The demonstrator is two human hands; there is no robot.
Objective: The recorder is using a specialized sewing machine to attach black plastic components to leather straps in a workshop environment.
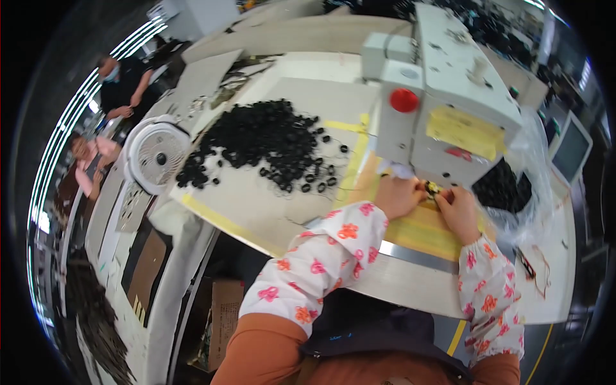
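My left hand (399,196) and my right hand (461,213) meet in front of a white sewing machine (393,125). Between their closed fingertips is a small black-and-yellow piece (432,188), too small to tell its exact kind. The fingers partly cover it. Beneath both hands the work surface is covered with yellow tape (420,232). Left of my left hand lies a big heap of small black ring-like pieces (263,141) with loose threads among them. Patterned white sleeve covers are on both my forearms.
Right of the machine, a clear plastic bag (538,173) holds black pieces (504,187). Small thread snips (527,264) lie near the table's right side. A white fan (158,154) stands beyond the left table edge. Two people (125,90) are farther left.
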